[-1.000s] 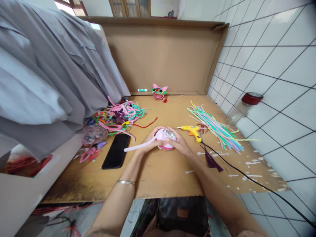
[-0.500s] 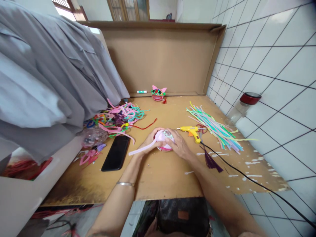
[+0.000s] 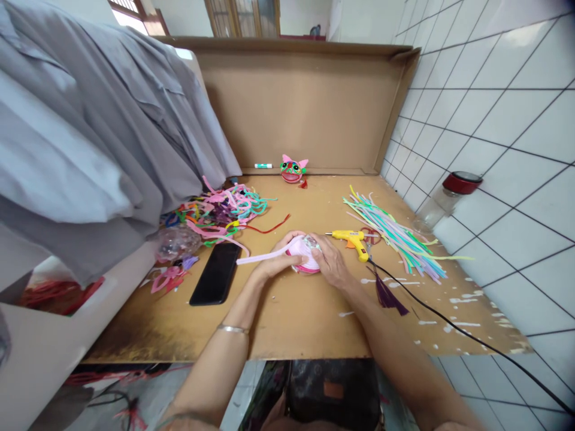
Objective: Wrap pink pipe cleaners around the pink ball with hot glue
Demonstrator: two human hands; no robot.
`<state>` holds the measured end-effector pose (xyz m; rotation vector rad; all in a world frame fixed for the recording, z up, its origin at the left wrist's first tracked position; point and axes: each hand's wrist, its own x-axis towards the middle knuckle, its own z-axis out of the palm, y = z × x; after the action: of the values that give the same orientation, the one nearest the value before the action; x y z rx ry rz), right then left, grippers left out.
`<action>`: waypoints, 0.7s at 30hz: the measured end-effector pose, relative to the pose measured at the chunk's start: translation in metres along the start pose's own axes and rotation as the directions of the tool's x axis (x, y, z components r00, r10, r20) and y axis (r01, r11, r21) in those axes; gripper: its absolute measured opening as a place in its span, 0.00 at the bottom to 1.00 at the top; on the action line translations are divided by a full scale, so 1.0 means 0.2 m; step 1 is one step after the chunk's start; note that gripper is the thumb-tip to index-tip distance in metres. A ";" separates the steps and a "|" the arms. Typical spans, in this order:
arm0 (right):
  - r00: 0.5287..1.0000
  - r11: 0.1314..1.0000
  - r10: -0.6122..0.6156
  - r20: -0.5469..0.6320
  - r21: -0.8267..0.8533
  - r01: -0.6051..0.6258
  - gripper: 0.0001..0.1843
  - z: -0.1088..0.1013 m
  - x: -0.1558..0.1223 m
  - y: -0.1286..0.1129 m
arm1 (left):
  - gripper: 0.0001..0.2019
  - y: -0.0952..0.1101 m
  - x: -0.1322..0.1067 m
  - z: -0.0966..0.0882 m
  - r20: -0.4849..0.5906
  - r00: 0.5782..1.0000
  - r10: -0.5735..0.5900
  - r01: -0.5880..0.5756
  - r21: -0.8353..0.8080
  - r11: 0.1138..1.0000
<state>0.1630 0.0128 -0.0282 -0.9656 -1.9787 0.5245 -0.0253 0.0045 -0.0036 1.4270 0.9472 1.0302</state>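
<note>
Between my two hands, over the middle of the table, is a small round craft piece [image 3: 306, 261] wound with pale pink pipe cleaner and edged in darker pink. My left hand [image 3: 282, 258] grips it from the left, thumb lying across its front. My right hand [image 3: 330, 261] closes on its right side, with the thumb pressed on the surface. A loose end of pale pink pipe cleaner [image 3: 258, 258] sticks out leftward above my left wrist. Patterned, silvery material shows at the top of the piece near my right fingers. The fingertips behind it are hidden.
To the right lie a yellow glue gun [image 3: 353, 238] with a black cord, scissors [image 3: 371, 235], a purple tassel [image 3: 389, 294] and pastel pipe cleaners [image 3: 395, 230]. A phone [image 3: 215, 274] and tangled pipe cleaners [image 3: 224, 206] are left. A finished animal head [image 3: 293, 170] and glass jar [image 3: 442, 200] stand farther back.
The loose pipe cleaner end has swung up to lie more level. The round piece has turned slightly in my hands, showing more of its wound pink face. The whole view has shifted a little.
</note>
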 end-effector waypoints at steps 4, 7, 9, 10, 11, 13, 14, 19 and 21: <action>0.999 0.999 -0.032 -0.023 -0.028 0.031 0.31 0.00 0.00 0.01 | 0.33 0.00 0.01 0.01 -0.017 1.000 0.002 -0.002 -0.001 1.000; 0.997 0.998 -0.057 -0.061 -0.044 0.054 0.30 0.01 0.00 0.03 | 0.33 -0.02 0.02 0.02 -0.018 1.000 0.020 -0.020 -0.002 1.000; 0.993 0.996 -0.071 -0.092 -0.055 0.066 0.30 0.02 -0.01 0.04 | 0.33 -0.03 0.03 0.02 -0.009 0.999 0.037 -0.037 -0.002 0.999; 0.991 0.996 -0.074 -0.110 -0.064 0.067 0.30 0.03 -0.01 0.04 | 0.33 -0.03 0.03 0.02 -0.006 0.999 0.045 -0.045 0.001 0.999; 0.989 0.995 -0.078 -0.126 -0.077 0.068 0.30 0.03 -0.01 0.05 | 0.32 -0.03 0.03 0.02 -0.005 0.999 0.051 -0.051 0.006 0.999; 0.985 0.991 -0.084 -0.149 -0.114 0.068 0.29 0.04 -0.02 0.06 | 0.32 -0.04 0.03 0.02 -0.014 0.998 0.064 -0.064 0.024 0.998; 0.984 0.989 -0.088 -0.154 -0.135 0.068 0.29 0.04 -0.02 0.06 | 0.32 -0.04 0.03 0.03 -0.022 0.997 0.071 -0.070 0.035 0.997; 0.978 0.968 -0.113 -0.173 -0.242 0.069 0.29 0.03 -0.03 0.06 | 0.31 -0.04 0.04 0.04 -0.024 0.995 0.096 -0.095 0.055 0.994; 0.972 0.958 -0.114 -0.204 -0.281 0.053 0.28 0.03 -0.03 0.05 | 0.32 -0.04 0.05 0.04 -0.022 0.995 0.099 -0.098 0.046 0.994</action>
<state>0.1648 0.0141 -0.0410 -1.0532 -1.9116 0.0901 -0.0141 0.0127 -0.0108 1.5136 0.9301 1.1073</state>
